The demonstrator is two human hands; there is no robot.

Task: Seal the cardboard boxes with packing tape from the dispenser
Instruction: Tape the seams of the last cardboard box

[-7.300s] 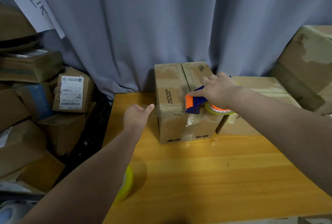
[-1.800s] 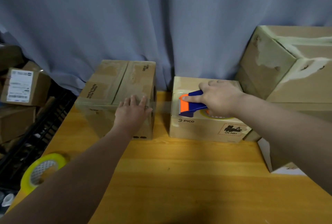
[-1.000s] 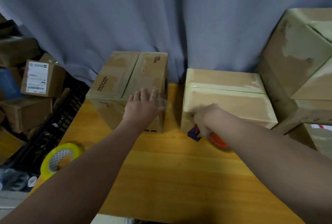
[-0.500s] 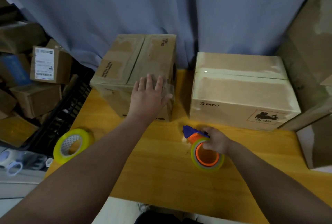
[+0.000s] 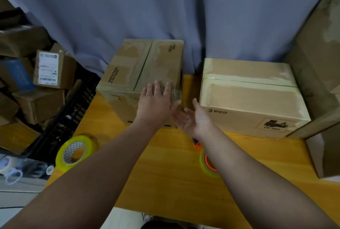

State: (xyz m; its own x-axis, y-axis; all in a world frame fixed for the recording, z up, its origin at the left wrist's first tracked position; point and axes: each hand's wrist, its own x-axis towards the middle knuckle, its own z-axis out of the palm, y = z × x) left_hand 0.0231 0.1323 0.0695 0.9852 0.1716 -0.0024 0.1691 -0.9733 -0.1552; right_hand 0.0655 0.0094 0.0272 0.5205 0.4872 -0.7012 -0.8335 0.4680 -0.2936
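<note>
Brown box (image 5: 132,67) bears the left hand (image 5: 156,103), fingers (image 5: 157,87) flat; right hand (image 5: 191,118) spread palm-up, empty.

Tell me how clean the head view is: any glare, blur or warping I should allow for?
Head view: dim, soft overall; a glare streak on the tape across the PICO box; edges warp, the big box at right leans inward; boxes at far left smear; the right forearm hides most of the dispenser.

A blue-grey curtain (image 5: 165,8) hangs across the top of the frame. A yellow wooden table (image 5: 165,170) fills the middle. At the left, brown parcels (image 5: 53,70) lie in a heap beside a black crate (image 5: 60,118). Pale scissors (image 5: 12,176) lie in the lower left corner.
</note>
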